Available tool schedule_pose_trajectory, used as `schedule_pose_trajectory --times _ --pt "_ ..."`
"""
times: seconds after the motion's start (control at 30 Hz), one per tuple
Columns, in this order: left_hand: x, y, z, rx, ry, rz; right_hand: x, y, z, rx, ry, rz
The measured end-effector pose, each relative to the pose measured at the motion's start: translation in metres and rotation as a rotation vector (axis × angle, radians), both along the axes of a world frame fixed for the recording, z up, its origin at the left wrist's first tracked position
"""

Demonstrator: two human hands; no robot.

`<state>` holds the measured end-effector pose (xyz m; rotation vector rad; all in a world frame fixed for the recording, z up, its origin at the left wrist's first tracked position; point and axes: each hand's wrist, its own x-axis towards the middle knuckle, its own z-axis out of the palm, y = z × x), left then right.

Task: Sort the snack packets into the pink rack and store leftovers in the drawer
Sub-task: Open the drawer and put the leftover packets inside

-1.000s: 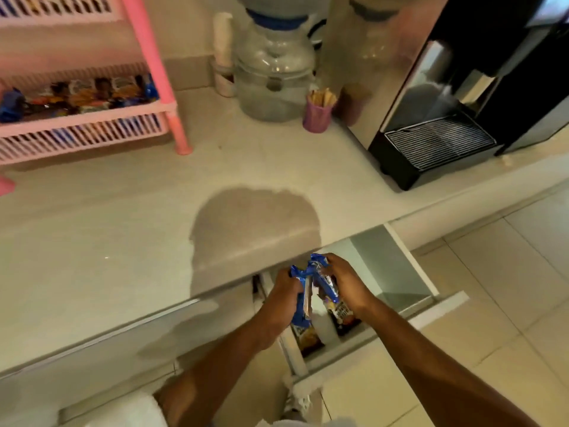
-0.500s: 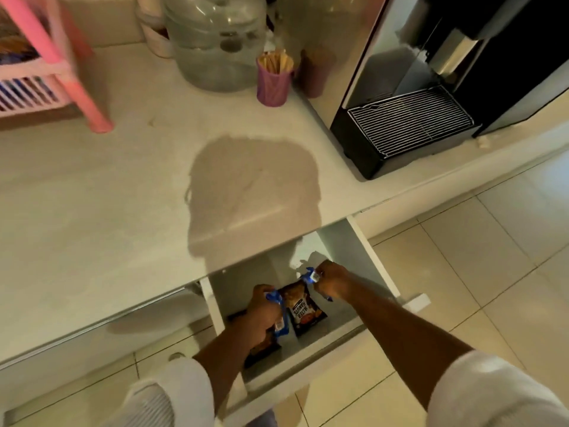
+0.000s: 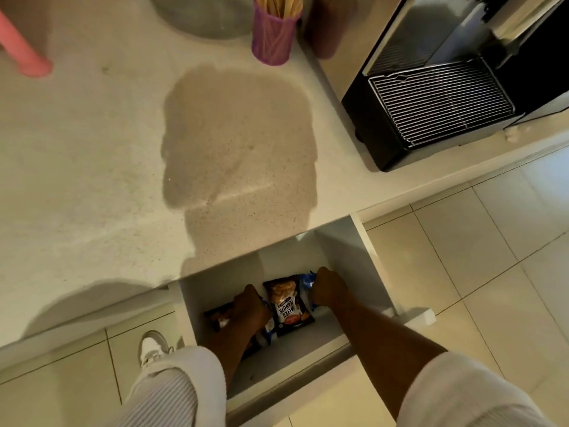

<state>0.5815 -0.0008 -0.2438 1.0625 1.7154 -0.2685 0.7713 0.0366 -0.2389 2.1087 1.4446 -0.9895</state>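
The white drawer point(image 3: 374, 263) under the counter stands pulled out. Both my hands are down inside it. My left hand point(image 3: 246, 309) is closed over snack packets at the drawer's left, with a dark packet point(image 3: 215, 317) showing beside it. My right hand point(image 3: 326, 288) grips a blue packet point(image 3: 308, 280) at the right. Between the hands lies a black salted-peanuts packet point(image 3: 288, 303) flat on the drawer floor. Only one pink leg of the pink rack point(image 3: 24, 55) shows at the top left; its shelves are out of frame.
On the counter point(image 3: 92, 164) stand a purple cup of wooden sticks point(image 3: 274, 32), a clear water jug base point(image 3: 203, 16) and a black coffee machine with a drip grille point(image 3: 440, 103). Tiled floor point(image 3: 477, 257) lies to the right. My white shoe point(image 3: 152, 345) is left of the drawer.
Both hands went from holding the blue packets above the drawer down into it, spreading apart. The view tilted down and closer, so the rack's shelves left the frame.
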Motion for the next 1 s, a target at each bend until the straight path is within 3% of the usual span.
schedule_pose_trajectory --times 0.47,0.77,1.0 --pt "0.010 -0.006 -0.019 0.117 0.071 -0.185 0.010 0.001 -0.006 -0.071 0.013 0.085" --pt "0.000 -0.001 0.022 0.107 0.110 -0.260 0.004 0.001 0.036 -0.025 -0.019 0.128" --pt "-0.016 -0.026 0.069 0.259 -0.073 -0.189 -0.007 -0.019 0.082 0.065 0.021 0.184"
